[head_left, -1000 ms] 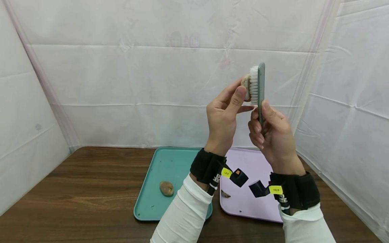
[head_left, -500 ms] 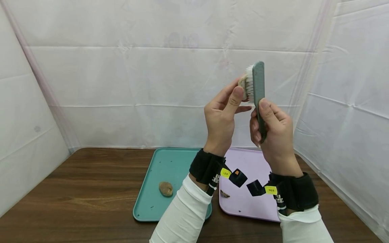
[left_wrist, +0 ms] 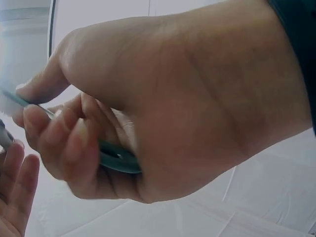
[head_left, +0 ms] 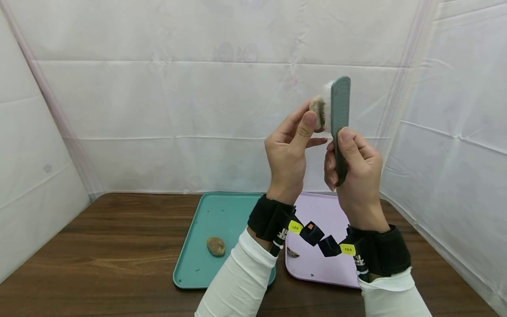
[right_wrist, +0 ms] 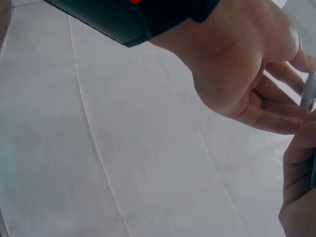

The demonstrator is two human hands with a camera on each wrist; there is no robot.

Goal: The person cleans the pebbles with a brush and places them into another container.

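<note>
My left hand [head_left: 313, 115] is raised in front of me and pinches a small brownish lump [head_left: 317, 108] between thumb and fingers. My right hand [head_left: 336, 154] grips the handle of a grey-green brush [head_left: 339, 114], held upright with its white bristles against the lump. In the left wrist view the right hand [left_wrist: 163, 113] fills the frame, its fingers curled round the brush handle [left_wrist: 116, 159]. In the right wrist view the left hand [right_wrist: 247, 74] shows its palm, and the lump is out of sight.
A teal tray [head_left: 206, 273] lies on the dark wooden table [head_left: 99, 255] with a brown lump [head_left: 215, 246] on it. Beside it on the right is a lilac tray [head_left: 317, 268] holding a small fragment [head_left: 293, 253]. White sheeting walls in the back and sides.
The brush has slid a little upward against the lump and turned its flat back more toward me. Both hands drifted slightly left, keeping their holds.
</note>
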